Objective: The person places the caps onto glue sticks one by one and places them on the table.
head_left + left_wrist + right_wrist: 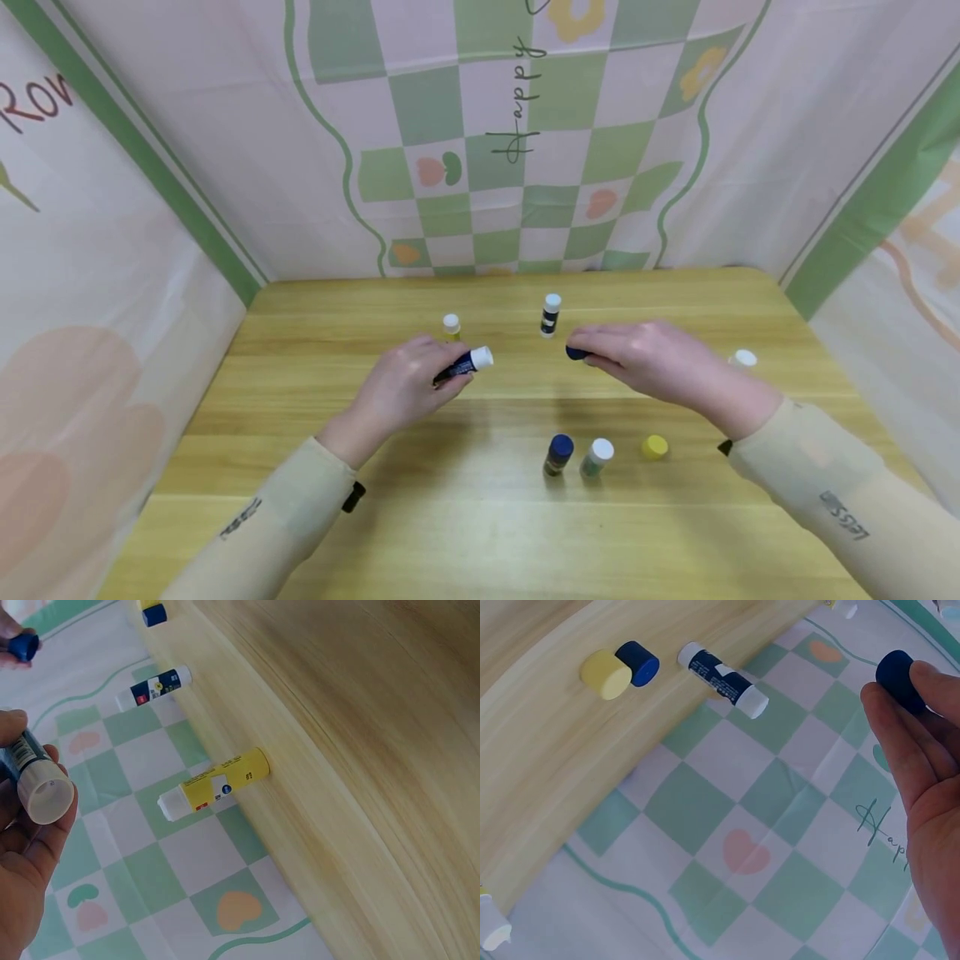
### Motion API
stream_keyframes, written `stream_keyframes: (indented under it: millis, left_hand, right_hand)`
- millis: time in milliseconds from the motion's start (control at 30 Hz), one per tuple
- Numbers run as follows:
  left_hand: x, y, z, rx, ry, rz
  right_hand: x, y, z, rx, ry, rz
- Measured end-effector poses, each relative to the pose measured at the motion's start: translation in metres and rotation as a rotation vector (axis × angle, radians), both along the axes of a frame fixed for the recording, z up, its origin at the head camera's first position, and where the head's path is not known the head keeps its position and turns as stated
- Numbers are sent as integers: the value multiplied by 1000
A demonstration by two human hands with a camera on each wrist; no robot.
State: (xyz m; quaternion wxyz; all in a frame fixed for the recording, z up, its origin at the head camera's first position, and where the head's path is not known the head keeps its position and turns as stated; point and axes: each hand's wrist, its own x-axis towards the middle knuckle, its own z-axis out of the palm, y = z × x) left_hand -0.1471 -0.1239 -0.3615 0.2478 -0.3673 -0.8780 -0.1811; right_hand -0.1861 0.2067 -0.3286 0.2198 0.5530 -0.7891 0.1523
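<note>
My left hand (408,375) grips a dark-blue-labelled glue stick (459,367), tilted with its white end toward the right. In the left wrist view that end is an uncapped, translucent rim (46,796). Across from it, my right hand (648,358) pinches a dark blue cap (898,679) between thumb and fingers, held above the table. A yellow glue stick (225,780) with a white top stands just beyond the left hand. Farther back, between the hands, another navy glue stick (551,317) stands upright with white ends.
Nearer on the wooden table (450,533) stand a blue-topped stick (558,456), a white-topped greenish one (597,457) and a yellow cap (655,447). A white top (743,358) shows beyond the right wrist. The right wrist view has yellow (606,673) and blue (639,664) caps together.
</note>
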Motion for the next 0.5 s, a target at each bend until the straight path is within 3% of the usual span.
stream_keyframes:
  millis: [500]
  left_hand:
    - [-1,6,-4,-23,-29,7]
  right_hand:
    - [4,-8,3,-27,47,21]
